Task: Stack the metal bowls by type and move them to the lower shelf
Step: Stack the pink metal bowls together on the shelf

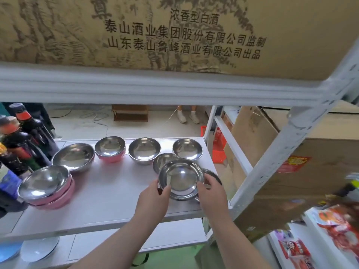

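On the white middle shelf [108, 199] stand several metal bowls. My left hand [153, 199] and my right hand [210, 193] both grip the rim of a shallow steel bowl [180, 177] near the shelf's right front. Behind it a smaller steel bowl [164, 161] peeks out, and a rim [212, 174] shows to its right. Along the back sit a wide steel bowl [73, 157], a pink-sided bowl [110, 149] and two plain steel bowls [144, 150] [187, 148]. At the left front is a stack of pink-sided bowls [46, 185]. The lower shelf [136, 241] lies underneath.
Dark bottles [23, 136] crowd the shelf's left end. A large cardboard box [174, 32] sits on the shelf above, over its beam [155, 86]. A slanted white upright [287, 144] and boxes stand right. Plates [38, 249] lie on the lower shelf's left; snack packets [334, 226] at right.
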